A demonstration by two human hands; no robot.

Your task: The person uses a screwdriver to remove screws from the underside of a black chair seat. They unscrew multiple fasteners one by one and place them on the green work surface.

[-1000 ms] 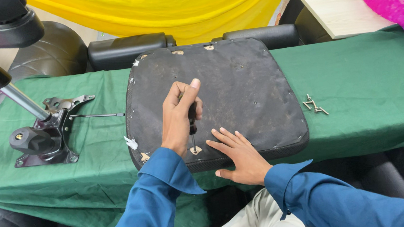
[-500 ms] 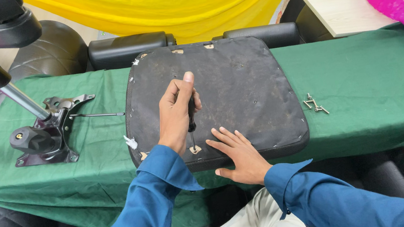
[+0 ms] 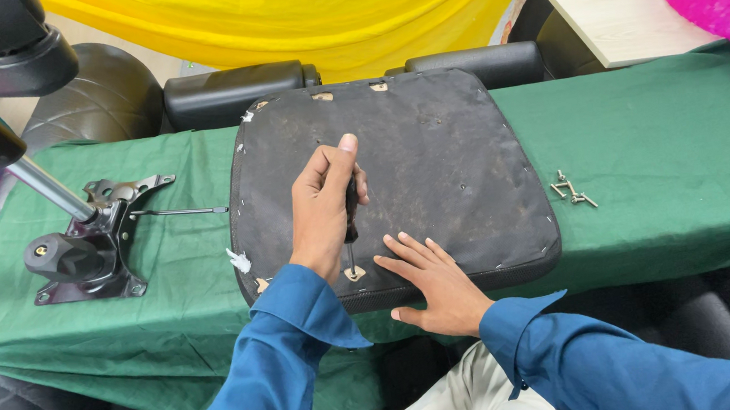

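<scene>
1. The table [image 3: 676, 154] is draped in a green cloth and carries everything; black padded armrests [image 3: 236, 92] lie along its far edge.
2. The seat base [image 3: 433, 162], an upturned chair cushion, lies in the middle of the table. Its underside is black fabric, worn and dusty with pale scuffs, with small holes across it and torn spots showing a tan layer along the far and near edges.
3. The chair mechanism [image 3: 85, 248], a black metal plate with a silver gas cylinder rising to the far left, sits on the left of the table, apart from the seat base. A thin lever points from it toward the seat.
4. The left hand [image 3: 322, 205] has its grip closed around the dark handle of a screwdriver [image 3: 351, 224], thumb up; the shaft points down at a tan patch by the seat's near edge.
5. The right hand [image 3: 437, 283] lies flat and open on the seat's near edge, fingers spread, just right of the screwdriver tip.
6. A few loose screws [image 3: 570, 190] lie on the cloth just right of the seat.
</scene>
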